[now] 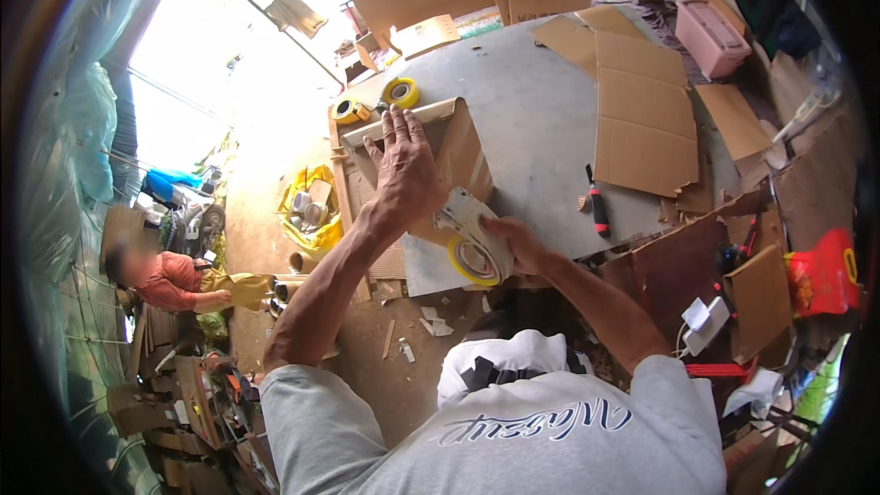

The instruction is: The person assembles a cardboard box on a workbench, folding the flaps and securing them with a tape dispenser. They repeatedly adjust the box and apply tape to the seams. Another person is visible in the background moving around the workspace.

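Note:
A brown cardboard box [473,158] stands at the left edge of the grey tabletop [541,110]. My left hand [403,165] lies over the box's top with its fingers stretched out and slightly spread. Beside the box's near right corner, my right hand [521,246] is closed round a pale tape dispenser [467,213] carrying a yellow-edged roll. The dispenser's front end is close to the box; whether it touches cannot be made out. Part of the box is hidden under my left hand and forearm.
Yellow tape rolls [401,92] lie beyond the box. A black-and-red handled tool [599,206] rests near flattened cardboard [646,124] on the right. A yellow bag [316,234] with used rolls sits left. A pink bin [710,41] stands far right; another person [174,280] is at far left.

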`<state>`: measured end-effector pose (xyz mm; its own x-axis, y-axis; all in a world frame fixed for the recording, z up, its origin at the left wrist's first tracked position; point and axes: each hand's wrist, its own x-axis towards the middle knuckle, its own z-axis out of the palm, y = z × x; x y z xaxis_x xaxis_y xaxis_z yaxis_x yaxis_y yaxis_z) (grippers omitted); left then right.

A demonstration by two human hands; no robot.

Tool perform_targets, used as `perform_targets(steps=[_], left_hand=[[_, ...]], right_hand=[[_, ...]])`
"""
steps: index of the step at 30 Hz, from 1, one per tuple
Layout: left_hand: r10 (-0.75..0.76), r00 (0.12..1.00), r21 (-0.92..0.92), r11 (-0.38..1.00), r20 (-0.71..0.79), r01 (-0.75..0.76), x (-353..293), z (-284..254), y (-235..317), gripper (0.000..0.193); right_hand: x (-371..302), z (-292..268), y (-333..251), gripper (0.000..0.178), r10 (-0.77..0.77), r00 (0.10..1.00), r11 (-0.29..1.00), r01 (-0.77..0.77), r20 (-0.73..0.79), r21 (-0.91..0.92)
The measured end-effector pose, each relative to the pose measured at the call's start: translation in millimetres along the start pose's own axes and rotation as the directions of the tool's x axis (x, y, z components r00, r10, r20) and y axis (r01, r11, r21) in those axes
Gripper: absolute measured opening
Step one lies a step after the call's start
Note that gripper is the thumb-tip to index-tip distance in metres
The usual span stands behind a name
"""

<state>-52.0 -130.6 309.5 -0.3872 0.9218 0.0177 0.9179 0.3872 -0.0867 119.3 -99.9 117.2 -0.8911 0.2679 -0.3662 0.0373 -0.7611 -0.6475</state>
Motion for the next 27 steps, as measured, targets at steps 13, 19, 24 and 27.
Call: perform_targets(steps=[13, 19, 24, 27], left_hand=[[-0.040, 0.996, -0.097, 0.994, 0.075, 0.047, -1.5, -7.7, 14.7, 0.110], [-0.071, 0.997, -0.063, 0.995, 0.032, 0.073, -13.5, -4.2, 3.7, 0.106], [0.053, 0.998, -0.125, 0.991, -0.026, -0.056, 7.7, 4.2, 29.3, 0.103], [0.018, 0.997, -0.193, 0.981, -0.076, -0.033, 5.9, 6.2, 0.6, 0.099]], right_hand=[[-24.9, 20.4, -146.3, 0.047, 0.391, 0.908, 0.795, -0.417, -0.152, -0.442], [-36.3, 88.4, -162.9, 0.042, 0.472, 0.881, 0.451, -0.283, -0.043, -0.846], [8.4, 1.8, -42.3, 0.052, 0.529, 0.847, 0.067, 0.018, 0.051, -0.998], [10.6, -20.5, 7.1, 0.058, 0.451, 0.888, 0.225, -0.213, -0.092, -0.951]])
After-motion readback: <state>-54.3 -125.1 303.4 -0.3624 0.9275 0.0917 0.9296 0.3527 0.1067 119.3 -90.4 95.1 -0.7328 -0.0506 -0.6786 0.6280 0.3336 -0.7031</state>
